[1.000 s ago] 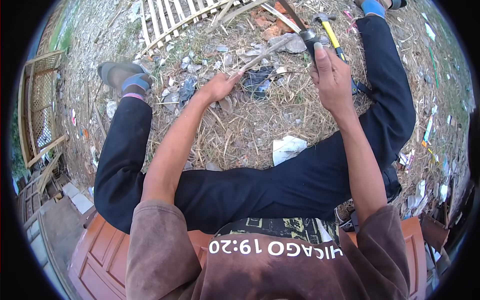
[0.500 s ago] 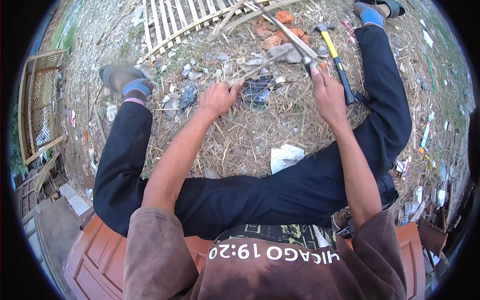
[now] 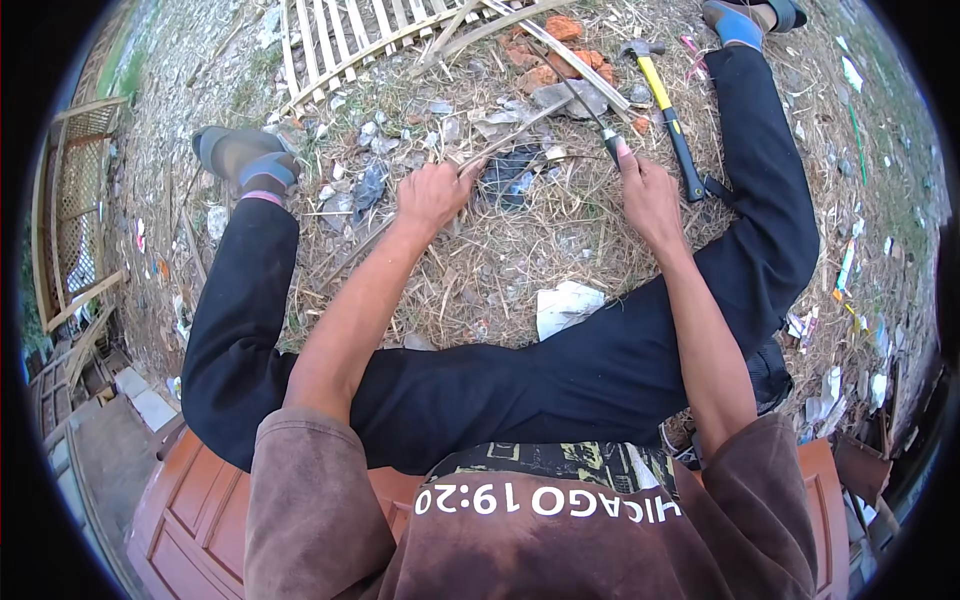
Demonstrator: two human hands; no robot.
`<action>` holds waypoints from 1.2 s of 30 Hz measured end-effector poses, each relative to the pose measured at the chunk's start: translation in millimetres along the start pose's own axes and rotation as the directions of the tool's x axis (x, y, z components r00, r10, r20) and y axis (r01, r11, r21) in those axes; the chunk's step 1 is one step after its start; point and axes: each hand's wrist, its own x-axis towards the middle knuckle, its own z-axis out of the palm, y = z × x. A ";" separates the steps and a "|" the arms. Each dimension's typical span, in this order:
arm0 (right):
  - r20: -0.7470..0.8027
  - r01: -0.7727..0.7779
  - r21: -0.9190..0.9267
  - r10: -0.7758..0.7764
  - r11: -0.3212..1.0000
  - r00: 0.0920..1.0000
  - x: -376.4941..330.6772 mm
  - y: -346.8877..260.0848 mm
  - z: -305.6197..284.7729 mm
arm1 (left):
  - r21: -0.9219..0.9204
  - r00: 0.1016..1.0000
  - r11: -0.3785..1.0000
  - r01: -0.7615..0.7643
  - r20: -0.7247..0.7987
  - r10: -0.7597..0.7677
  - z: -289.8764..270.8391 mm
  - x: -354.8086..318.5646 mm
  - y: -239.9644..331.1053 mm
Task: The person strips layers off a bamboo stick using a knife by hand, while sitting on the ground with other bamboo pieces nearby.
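My left hand (image 3: 435,195) is closed around a thin wooden strip (image 3: 525,130). The strip slants up to the right, its far end at a flat grey stone (image 3: 583,97). In my right hand (image 3: 653,205) is a dark-handled tool with a long narrow blade (image 3: 590,110). Its blade points away from me and up to the left, passing over the stone near the strip's end. The blade is seen too thinly to tell its exact kind. A claw hammer (image 3: 667,115) with a yellow and black handle lies on the ground just beyond my right hand.
A slatted wooden frame (image 3: 345,45) lies at the far side, with loose slats (image 3: 575,60) beside it. Broken orange bricks (image 3: 560,65) sit near the stone. Dry straw, rubble and a white scrap (image 3: 568,307) cover the ground between my spread legs.
My right hand has drawn slightly toward me with the bladed tool, and the blade now shows apart from the loose slat. My left hand and the strip have hardly moved.
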 end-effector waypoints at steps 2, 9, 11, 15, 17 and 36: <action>-0.042 0.148 0.312 -0.142 0.939 0.989 -7.8 -44.5 -26.6 | 0.038 0.999 0.999 0.033 0.033 -0.035 -0.2 -2.8 0.7; -0.041 0.084 0.143 -0.079 0.986 0.996 5.1 -26.2 -6.9 | -0.024 1.000 0.999 0.029 0.005 -0.029 0.0 3.9 -0.3; -0.075 0.184 0.476 -0.169 0.860 0.983 0.7 -51.1 -32.0 | -0.071 0.999 0.997 0.021 0.045 -0.018 1.4 3.1 2.2; 0.032 -0.030 0.030 0.029 0.999 0.999 0.4 8.7 10.4 | -0.062 0.999 0.998 0.002 0.038 0.001 8.7 -1.1 -2.6; 0.040 -0.002 0.176 -0.006 0.984 0.999 -0.1 -21.6 -6.3 | -0.059 0.997 0.998 0.030 0.068 -0.026 -0.3 4.5 -2.1; 0.041 0.083 0.434 -0.112 0.897 0.993 -9.6 -47.1 -25.0 | -0.153 0.913 0.972 0.180 0.394 -0.107 -9.5 8.7 0.7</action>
